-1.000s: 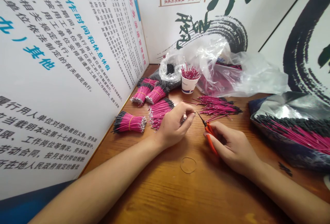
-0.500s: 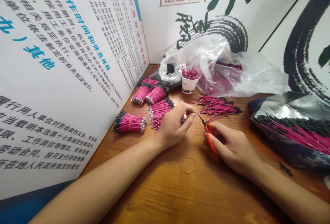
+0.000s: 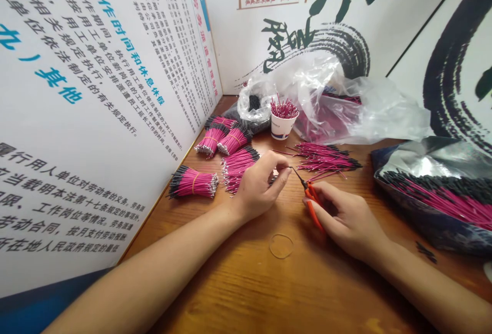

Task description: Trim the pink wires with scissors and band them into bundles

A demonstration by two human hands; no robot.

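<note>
Glossy plastic-sheathed wires (image 3: pixel 194 183)

Fig.: Toward the body, between and below the hands, the wooden tabletop (image 3: pixel 238 293) gives passage, with a rubber band (image 3: pixel 280 246) lying in it. Obstacles: left of the left hand (image 3: pixel 259 188), banded wire bundles (image 3: pixel 192 183) and a printed partition (image 3: pixel 96 119); beyond the right hand (image 3: pixel 348 218), loose wires (image 3: pixel 326 157) and a foil bag (image 3: pixel 434 195).

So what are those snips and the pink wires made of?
The snips seem to have dark steel blades and glossy orange plastic handles. The wires look plastic-coated, smooth and pink, with shiny metal tips, perhaps tinned copper; that's too small to tell.
</note>
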